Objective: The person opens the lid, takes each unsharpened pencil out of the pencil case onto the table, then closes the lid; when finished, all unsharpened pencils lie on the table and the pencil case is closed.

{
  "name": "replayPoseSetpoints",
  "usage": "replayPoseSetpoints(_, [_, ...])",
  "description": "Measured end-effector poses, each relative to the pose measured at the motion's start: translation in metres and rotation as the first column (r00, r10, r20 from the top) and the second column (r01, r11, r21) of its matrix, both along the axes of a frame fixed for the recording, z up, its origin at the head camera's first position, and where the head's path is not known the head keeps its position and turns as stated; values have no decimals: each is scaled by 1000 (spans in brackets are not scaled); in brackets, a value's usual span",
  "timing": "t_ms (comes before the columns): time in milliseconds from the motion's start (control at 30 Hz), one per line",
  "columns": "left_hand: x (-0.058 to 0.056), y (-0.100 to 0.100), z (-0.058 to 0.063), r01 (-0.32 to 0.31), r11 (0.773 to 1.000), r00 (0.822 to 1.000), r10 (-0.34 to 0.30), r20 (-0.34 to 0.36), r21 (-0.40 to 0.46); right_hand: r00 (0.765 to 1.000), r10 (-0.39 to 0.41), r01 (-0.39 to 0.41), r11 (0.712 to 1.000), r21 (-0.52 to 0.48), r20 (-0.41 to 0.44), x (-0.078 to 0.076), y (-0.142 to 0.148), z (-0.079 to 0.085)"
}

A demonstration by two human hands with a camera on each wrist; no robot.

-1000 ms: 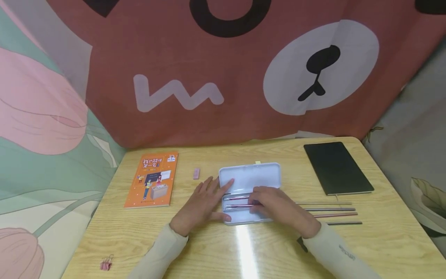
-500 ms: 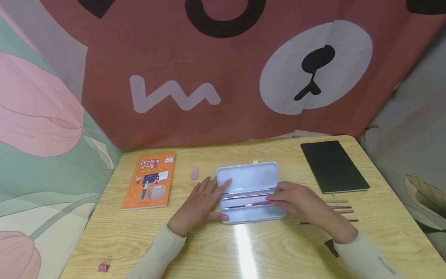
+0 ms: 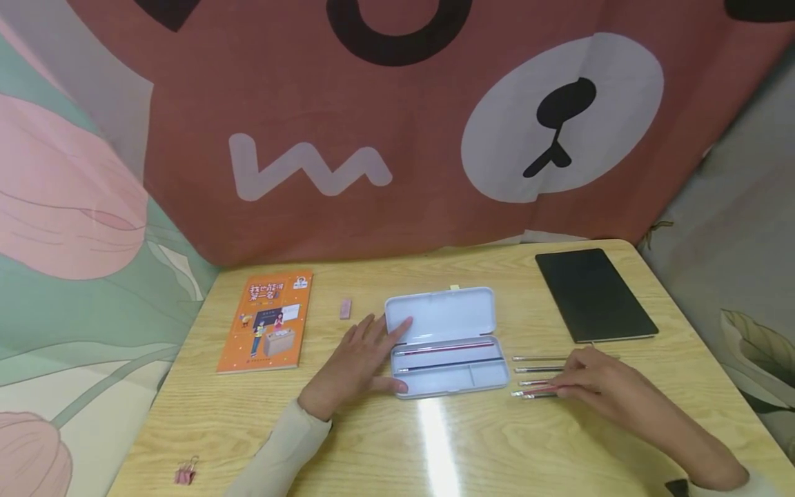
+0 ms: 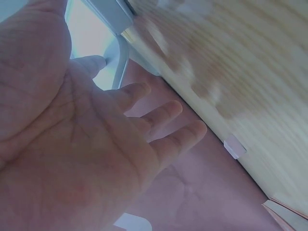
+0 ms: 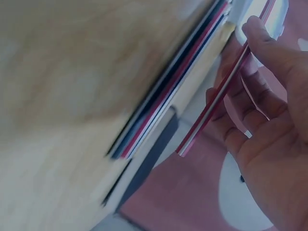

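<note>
A pale pencil case (image 3: 437, 383) lies with its lid raised near the table's middle in the head view. Inside are a red pencil (image 3: 447, 349) and a dark pencil (image 3: 447, 366). My left hand (image 3: 354, 362) rests on its left end, thumb at the lower corner and a finger against the lid; the left wrist view shows the fingers extended. To the right, my right hand (image 3: 602, 383) pinches a red striped pencil (image 5: 216, 98) between thumb and fingers, above several pencils (image 3: 537, 369) lying side by side on the table and partly covered by the hand.
A black notebook (image 3: 596, 295) lies at the back right, behind the loose pencils. An orange book (image 3: 266, 321) is at the left, a small pink eraser (image 3: 345, 308) between it and the case. A pink binder clip (image 3: 185, 474) sits front left on the wooden table (image 3: 385, 449).
From over the pencil case my right hand has moved right to the loose pencils, carrying a red pencil out of the case. My left hand has stayed at the case.
</note>
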State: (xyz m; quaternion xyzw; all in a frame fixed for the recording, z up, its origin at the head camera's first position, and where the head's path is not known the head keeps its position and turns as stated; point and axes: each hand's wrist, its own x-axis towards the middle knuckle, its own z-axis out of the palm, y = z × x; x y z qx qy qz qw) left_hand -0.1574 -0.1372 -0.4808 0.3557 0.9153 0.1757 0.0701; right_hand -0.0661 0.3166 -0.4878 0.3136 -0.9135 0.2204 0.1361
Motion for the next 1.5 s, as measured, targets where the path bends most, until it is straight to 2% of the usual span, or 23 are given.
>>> replayPoseSetpoints(300, [-1,-1,-2,5,1000,1000,-5,-8,4,999,-25,26,999,-33,27,23,20,-21])
replayPoseSetpoints(433, [-1,0,-1,4,1000,1000,-4,-9,-1,1000,-28,28,1000,7,4,27,21,-26])
replayPoseSetpoints(867, [-2,-2,-3,-3,1000,1000,3,0,-14,999,-41,43,998,55,-33,25,19,-24])
replayPoseSetpoints(1167, [-2,-1,-3,0,1000,1000,-1,-13,-10,999,25,-23,997,78,-23,17,15,-18])
replayPoseSetpoints(1333, [-2,-1,-4,2,1000,1000,-2,-24,-13,1000,28,-28,997,78,-4,16,15,-17])
replayPoseSetpoints(1500, [-2,-1,-5,1,1000,1000,-1,-23,-20,998,46,-43,995,85,-36,15,15,-17])
